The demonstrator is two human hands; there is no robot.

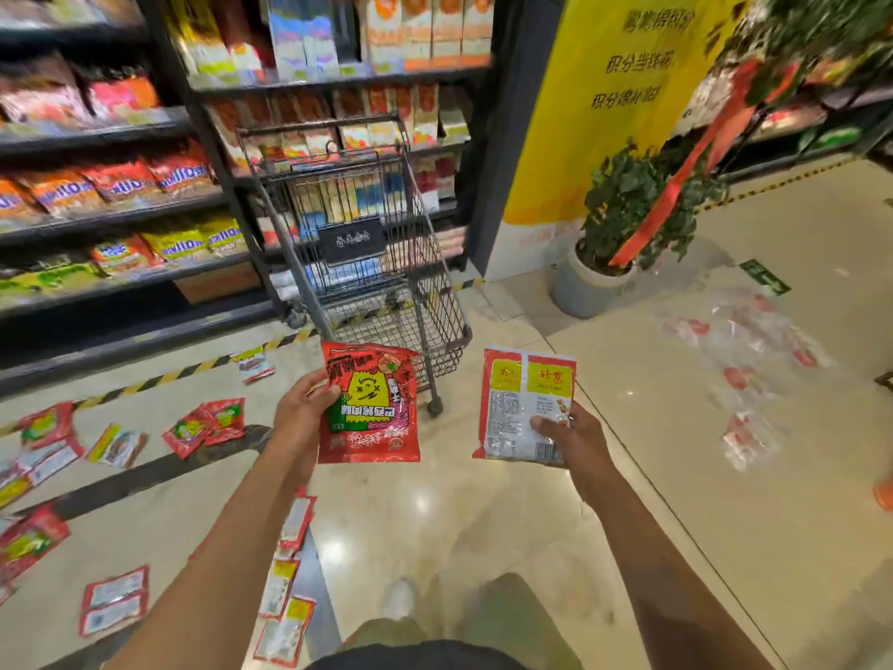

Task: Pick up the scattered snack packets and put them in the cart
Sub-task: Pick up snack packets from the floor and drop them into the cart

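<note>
My left hand (303, 414) grips a red snack packet (374, 413) with a yellow cartoon face by its left edge. My right hand (569, 440) pinches a red, yellow and white packet (519, 394) at its lower right corner, back side showing. Both packets are held up just in front of the dark wire shopping cart (437, 302), which stands against the shelves. Several more red packets (205, 426) lie scattered on the floor to my left and below my left arm.
Stocked snack shelves (116, 186) run along the left and behind the cart. A potted plant (628, 220) with a red ribbon stands right of the cart beside a yellow banner (604, 89). Black-and-yellow hazard tape (159, 379) marks the floor.
</note>
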